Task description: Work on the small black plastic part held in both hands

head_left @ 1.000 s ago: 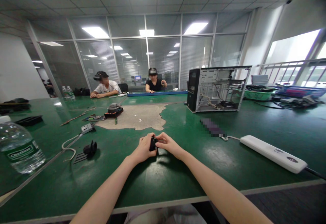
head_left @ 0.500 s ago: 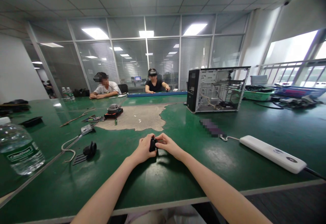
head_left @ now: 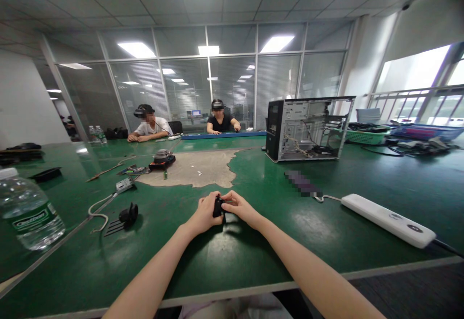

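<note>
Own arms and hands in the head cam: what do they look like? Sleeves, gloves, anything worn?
Left hand and right hand: no gloves, no rings that I can make out. Both forearms bare to the frame edge: no sleeves, watch, band, cable or marking visible.

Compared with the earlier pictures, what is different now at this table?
The black-shirted person across the table has lowered one raised hand. The near hands show no new grasp or release: the left hand still holds the small black part, with the right hand at it. The computer case, power strip and bottle stayed put.
</note>
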### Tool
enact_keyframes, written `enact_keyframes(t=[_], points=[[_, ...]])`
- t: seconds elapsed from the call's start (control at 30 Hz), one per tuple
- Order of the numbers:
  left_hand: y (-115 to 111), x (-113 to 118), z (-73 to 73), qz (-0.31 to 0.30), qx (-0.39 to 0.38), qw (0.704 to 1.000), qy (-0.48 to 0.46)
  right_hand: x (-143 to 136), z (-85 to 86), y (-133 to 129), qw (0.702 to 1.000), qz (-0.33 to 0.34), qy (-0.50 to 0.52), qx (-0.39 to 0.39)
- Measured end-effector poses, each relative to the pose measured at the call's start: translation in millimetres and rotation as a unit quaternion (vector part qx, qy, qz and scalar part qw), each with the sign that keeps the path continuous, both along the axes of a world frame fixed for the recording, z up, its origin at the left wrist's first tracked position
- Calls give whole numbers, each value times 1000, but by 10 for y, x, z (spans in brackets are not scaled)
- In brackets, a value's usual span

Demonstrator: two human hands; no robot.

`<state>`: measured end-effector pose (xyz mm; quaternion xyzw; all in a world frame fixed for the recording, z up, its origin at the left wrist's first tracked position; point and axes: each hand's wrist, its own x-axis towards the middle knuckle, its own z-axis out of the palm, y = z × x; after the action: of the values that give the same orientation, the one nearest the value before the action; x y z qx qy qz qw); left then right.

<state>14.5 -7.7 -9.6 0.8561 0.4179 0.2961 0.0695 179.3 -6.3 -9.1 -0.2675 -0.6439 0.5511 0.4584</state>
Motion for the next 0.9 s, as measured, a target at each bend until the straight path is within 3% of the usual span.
enact_keyframes(t=[0.17,0.4,0.67,0.9], points=[[-3,-3,4,-3,4,1000,0,-5,-37,38,999,-41,-31,-11],[-10,-9,14,-7,-1,1000,0,30,-26,15,1000,19,-9,8],[-39,-2,36,-5,2,1000,1,1,9,8,998,-42,-37,-17],[-23,-8,25,-9,-3,1000,1,37,32,-29,1000,18,-11,-3]])
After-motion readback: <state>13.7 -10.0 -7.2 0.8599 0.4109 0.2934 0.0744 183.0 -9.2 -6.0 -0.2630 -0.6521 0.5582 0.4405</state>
